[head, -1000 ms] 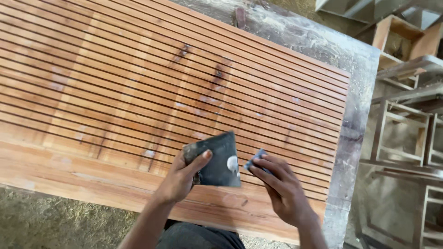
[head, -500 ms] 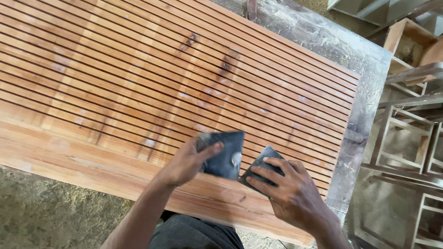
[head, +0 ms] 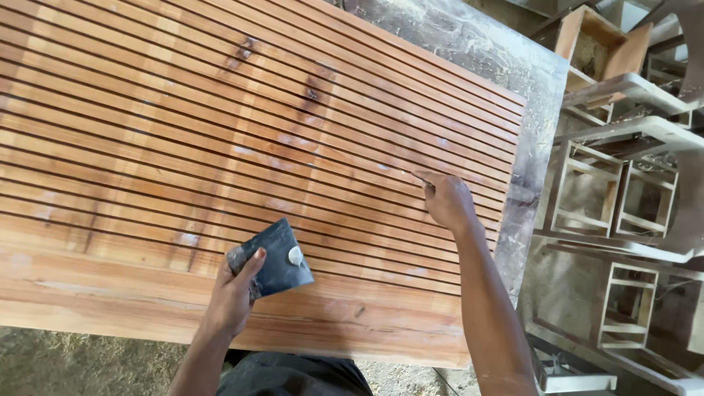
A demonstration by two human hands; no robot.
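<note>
A large reddish wooden panel (head: 220, 125) with many parallel grooves lies flat in front of me. My left hand (head: 233, 297) grips a dark square plate (head: 271, 268) above the panel's plain near border; a small pale blob (head: 295, 255) sits on the plate. My right hand (head: 449, 202) is stretched out to the panel's right part, its fingers pinched on a small dark scraper (head: 424, 178) whose tip touches a groove. Pale filled patches dot several grooves.
The panel rests on a dusty grey bench (head: 528, 81) whose right edge shows. Unfinished pale wooden frames (head: 631, 198) and an open wooden box (head: 601, 40) crowd the right side. Sawdust covers the floor (head: 66, 363) below the near edge.
My right hand has left the plate and reached up and right to a groove on the panel. My left hand keeps the plate and has moved a little to the left.
</note>
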